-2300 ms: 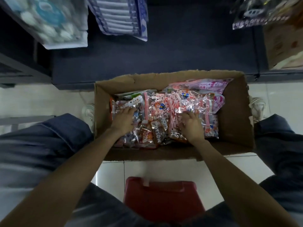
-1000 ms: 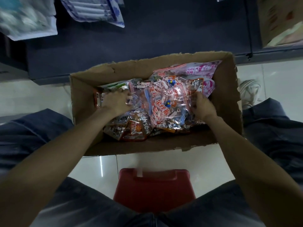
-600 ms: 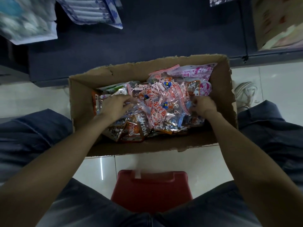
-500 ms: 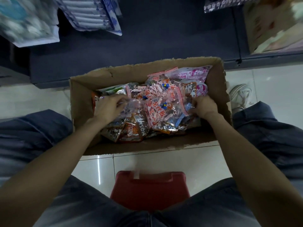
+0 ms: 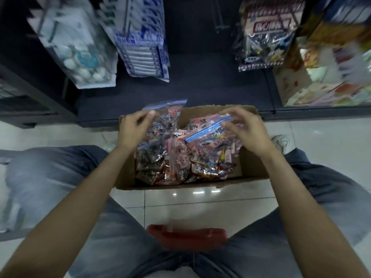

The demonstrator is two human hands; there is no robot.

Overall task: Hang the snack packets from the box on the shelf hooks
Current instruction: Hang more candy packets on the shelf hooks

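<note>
An open cardboard box [image 5: 253,169] stands on the tiled floor between my knees, full of clear snack packets. My left hand [image 5: 133,128] pinches the top of a packet with a blue-striped header [image 5: 160,125], lifted above the box's left side. My right hand [image 5: 244,127] grips a second packet with a blue-striped header [image 5: 208,131], tilted over the box's right half. More packets [image 5: 180,169] lie loose beneath both. The dark shelf [image 5: 200,83] rises just behind the box.
Packets hang on the shelf: white ones [image 5: 80,53] at left, blue-and-white ones [image 5: 144,47] beside them, dark ones [image 5: 265,37] at right. A printed carton [image 5: 329,63] stands at far right. A red stool [image 5: 186,237] sits under me. My shoe [image 5: 280,140] shows beside the box.
Both hands have come up out of the pile, each lifting a packet by its top. The view has tilted upward, showing more of the shelf and its hanging packets.
</note>
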